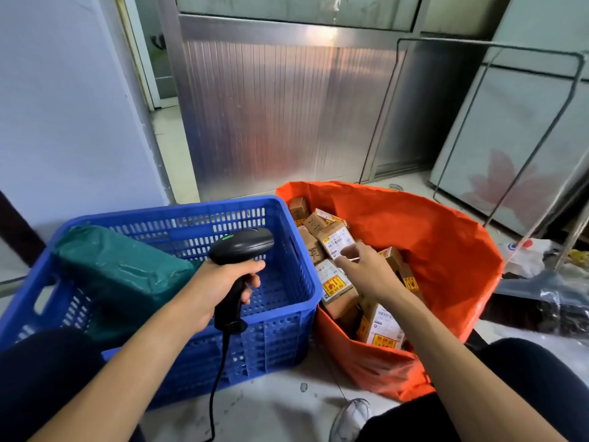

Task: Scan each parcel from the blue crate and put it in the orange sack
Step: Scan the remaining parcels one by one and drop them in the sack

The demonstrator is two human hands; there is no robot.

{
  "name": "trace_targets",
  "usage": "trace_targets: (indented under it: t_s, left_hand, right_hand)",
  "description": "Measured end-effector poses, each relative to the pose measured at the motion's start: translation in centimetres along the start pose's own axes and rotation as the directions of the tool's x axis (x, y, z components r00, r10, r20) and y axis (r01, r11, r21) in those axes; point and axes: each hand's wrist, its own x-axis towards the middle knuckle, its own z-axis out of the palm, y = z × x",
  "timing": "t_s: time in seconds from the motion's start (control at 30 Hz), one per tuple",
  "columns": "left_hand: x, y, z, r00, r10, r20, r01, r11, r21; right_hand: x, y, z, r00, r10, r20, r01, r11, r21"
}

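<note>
Left hand (220, 282) is wrapped tight round the handle of the black scanner (242, 245), held over the blue crate (191, 207), with the cord (220, 371) dangling down the crate's front. Right hand (366, 269) is out over the orange sack (430, 244), fingers loose and spread, nothing in it. The fingertips are right at a white-labelled box (338, 242), though I honestly can't tell if they're touching it. The sack sits just beside the crate, piled with small cardboard parcels (338, 295). In the crate's left end leans a big green parcel (118, 269).
</note>
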Motion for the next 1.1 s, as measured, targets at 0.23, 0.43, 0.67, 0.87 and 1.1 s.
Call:
trace_targets:
  t_s: [0.23, 0.43, 0.67, 0.87, 1.1]
  left_hand:
    - [-1.4, 0.5, -3.0, 0.993, -0.017, -0.116, 0.008, 0.997, -0.081]
    - [-3.0, 1.3, -7.0, 0.973, -0.008, -0.229, -0.023, 0.991, -0.129]
    - [-5.8, 1.6, -13.1, 0.915, 0.028, -0.402, -0.084, 0.989, -0.123]
    - [-9.3, 0.7, -18.2, 0.855, -0.031, -0.518, -0.050, 0.989, -0.140]
    - [-13.4, -0.1, -22.7, 0.760, -0.072, -0.645, -0.050, 0.985, -0.168]
  right_hand:
    - [1.0, -6.4, 2.9, 0.975, -0.211, 0.074, 0.208, 0.977, 0.041]
    - [1.9, -10.9, 6.0, 0.940, -0.306, 0.151, 0.305, 0.952, 0.030]
    - [2.4, -14.4, 10.4, 0.862, -0.348, 0.369, 0.368, 0.930, 0.018]
    - [3.1, -16.8, 14.8, 0.810, -0.393, 0.435, 0.444, 0.896, -0.017]
    - [3.2, -20.1, 20.8, 0.766, -0.460, 0.448, 0.550, 0.831, -0.087]
